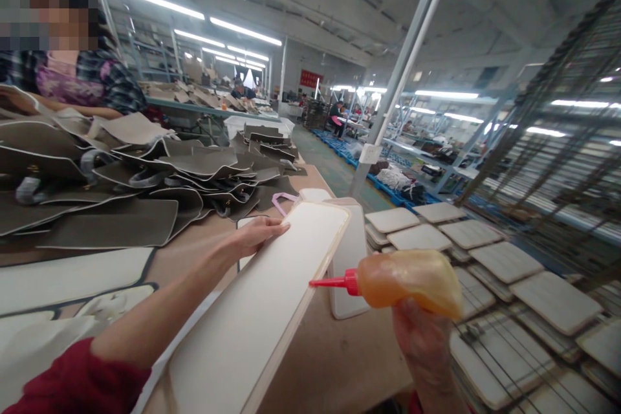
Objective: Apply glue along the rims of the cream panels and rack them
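My left hand (pixel 256 235) grips the far left edge of a long white panel (pixel 257 310) that rests tilted on the brown table (pixel 334 356). My right hand (pixel 423 336) holds an amber squeeze bottle (pixel 405 279) of glue on its side. Its red nozzle (pixel 326 283) points left and touches the panel's right edge. A red sleeve (pixel 77 381) covers my left forearm near the elbow.
Dark grey bag pieces (pixel 145 187) are piled across the table's left and far side, where another person (pixel 72 84) sits. Several white panels (pixel 485 252) lie spread on a wire rack to the right. A steel post (pixel 407 65) stands beyond the table.
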Action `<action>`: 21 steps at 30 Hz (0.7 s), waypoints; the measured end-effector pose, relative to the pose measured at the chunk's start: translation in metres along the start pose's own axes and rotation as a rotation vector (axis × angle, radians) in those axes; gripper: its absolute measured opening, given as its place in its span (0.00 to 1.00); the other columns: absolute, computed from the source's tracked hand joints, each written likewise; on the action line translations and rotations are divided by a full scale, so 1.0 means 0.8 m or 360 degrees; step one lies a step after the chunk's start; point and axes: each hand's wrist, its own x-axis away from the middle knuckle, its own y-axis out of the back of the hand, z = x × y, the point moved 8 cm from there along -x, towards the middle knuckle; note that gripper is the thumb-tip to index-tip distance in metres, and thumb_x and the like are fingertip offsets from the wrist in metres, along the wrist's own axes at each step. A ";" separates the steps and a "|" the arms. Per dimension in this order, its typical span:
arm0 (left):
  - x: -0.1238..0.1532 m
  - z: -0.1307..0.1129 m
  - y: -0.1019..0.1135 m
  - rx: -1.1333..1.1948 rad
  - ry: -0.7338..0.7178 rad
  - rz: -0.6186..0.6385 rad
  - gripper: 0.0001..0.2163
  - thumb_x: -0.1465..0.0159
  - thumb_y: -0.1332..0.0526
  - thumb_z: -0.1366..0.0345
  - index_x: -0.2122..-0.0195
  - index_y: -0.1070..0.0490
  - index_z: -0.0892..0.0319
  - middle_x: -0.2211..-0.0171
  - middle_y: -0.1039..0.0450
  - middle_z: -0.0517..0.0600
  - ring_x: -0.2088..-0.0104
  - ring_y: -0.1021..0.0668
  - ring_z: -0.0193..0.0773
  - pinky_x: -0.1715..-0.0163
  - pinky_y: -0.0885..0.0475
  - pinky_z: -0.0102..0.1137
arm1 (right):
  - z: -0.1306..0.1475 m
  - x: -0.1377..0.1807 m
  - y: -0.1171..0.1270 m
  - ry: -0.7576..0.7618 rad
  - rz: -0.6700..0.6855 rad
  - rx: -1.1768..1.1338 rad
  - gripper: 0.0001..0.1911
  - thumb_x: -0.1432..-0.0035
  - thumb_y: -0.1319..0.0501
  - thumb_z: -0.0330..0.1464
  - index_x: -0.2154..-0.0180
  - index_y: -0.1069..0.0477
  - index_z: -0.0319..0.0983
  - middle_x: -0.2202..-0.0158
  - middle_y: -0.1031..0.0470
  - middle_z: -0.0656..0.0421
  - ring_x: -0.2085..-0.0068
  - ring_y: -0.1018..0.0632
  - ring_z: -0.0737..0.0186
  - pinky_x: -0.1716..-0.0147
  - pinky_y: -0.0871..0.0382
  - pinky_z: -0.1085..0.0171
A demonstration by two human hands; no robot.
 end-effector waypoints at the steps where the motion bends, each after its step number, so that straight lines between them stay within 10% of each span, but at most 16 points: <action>1: -0.002 0.000 0.000 0.0000 0.0002 -0.0012 0.16 0.56 0.24 0.60 0.69 0.22 0.64 0.76 0.20 0.51 0.76 0.22 0.36 0.75 0.28 0.29 | 0.002 0.000 0.000 0.0020 0.0007 0.0039 0.15 0.57 0.25 0.36 0.65 0.23 0.42 0.72 0.18 0.57 0.70 0.18 0.58 0.64 0.21 0.62; 21: -0.029 -0.014 0.011 0.0007 0.0010 -0.0100 0.17 0.60 0.23 0.62 0.72 0.22 0.65 0.73 0.19 0.54 0.74 0.20 0.40 0.68 0.26 0.34 | -0.003 0.017 0.008 -0.0063 0.0070 0.0263 0.32 0.54 0.28 0.40 0.47 0.31 0.41 0.60 0.18 0.52 0.60 0.18 0.51 0.68 0.22 0.61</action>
